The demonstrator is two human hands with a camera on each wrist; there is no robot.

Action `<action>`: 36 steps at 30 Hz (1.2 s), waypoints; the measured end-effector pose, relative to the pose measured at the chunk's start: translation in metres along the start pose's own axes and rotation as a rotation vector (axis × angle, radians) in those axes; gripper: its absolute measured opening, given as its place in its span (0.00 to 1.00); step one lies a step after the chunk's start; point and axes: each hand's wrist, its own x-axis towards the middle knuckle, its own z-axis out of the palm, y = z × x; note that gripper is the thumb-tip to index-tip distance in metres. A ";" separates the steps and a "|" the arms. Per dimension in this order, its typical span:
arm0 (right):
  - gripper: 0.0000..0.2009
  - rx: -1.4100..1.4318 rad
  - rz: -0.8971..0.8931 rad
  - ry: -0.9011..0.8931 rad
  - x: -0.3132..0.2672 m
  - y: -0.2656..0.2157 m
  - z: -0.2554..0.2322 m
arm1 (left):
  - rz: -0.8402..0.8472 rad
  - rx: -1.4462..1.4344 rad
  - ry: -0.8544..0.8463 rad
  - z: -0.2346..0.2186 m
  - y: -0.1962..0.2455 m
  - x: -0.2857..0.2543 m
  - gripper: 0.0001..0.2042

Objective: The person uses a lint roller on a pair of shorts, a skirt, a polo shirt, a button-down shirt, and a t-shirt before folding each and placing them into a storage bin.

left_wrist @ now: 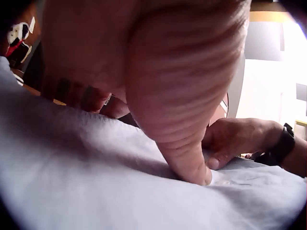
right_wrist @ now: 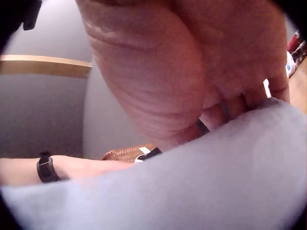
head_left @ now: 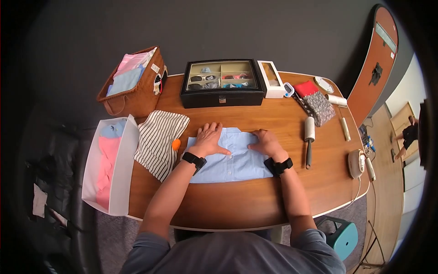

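Observation:
A light blue button-front shirt (head_left: 230, 164), folded to a rectangle, lies on the wooden table with its collar toward the far side. My left hand (head_left: 210, 139) rests on its left part, fingers spread toward the far edge and thumb on the cloth near the button line. On the upper right part, my right hand (head_left: 268, 144) touches the shirt, its thumb pointing in toward the buttons. In the left wrist view the thumb (left_wrist: 189, 165) presses the fabric. The right wrist view shows the palm close over the cloth, fingertips partly hidden behind it.
Left of the shirt are a striped garment (head_left: 159, 137), an orange object (head_left: 176, 145) and a white box (head_left: 121, 182) of clothes. Behind stand a woven basket (head_left: 157, 59) and a glasses case (head_left: 191, 100). A lint roller (head_left: 309, 132) and a garment steamer (head_left: 355, 164) lie to the right.

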 end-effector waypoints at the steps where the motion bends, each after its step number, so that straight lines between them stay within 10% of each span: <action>1: 0.26 0.053 -0.005 0.014 -0.001 0.001 0.003 | -0.023 -0.035 -0.050 -0.003 0.002 0.001 0.57; 17: 0.12 0.551 -0.162 -0.325 -0.002 -0.009 0.008 | -0.051 -0.646 -0.222 0.002 -0.003 -0.044 0.17; 23: 0.10 0.727 -0.114 -0.445 -0.004 -0.018 0.013 | -0.077 -1.353 -0.261 0.014 -0.004 -0.076 0.19; 29: 0.11 0.716 -0.146 -0.476 -0.002 -0.015 0.020 | -0.056 -0.925 -0.387 0.020 0.000 -0.080 0.18; 36: 0.11 0.929 -0.069 -0.561 -0.008 -0.018 0.015 | -0.123 -1.408 -0.390 -0.004 -0.003 -0.113 0.18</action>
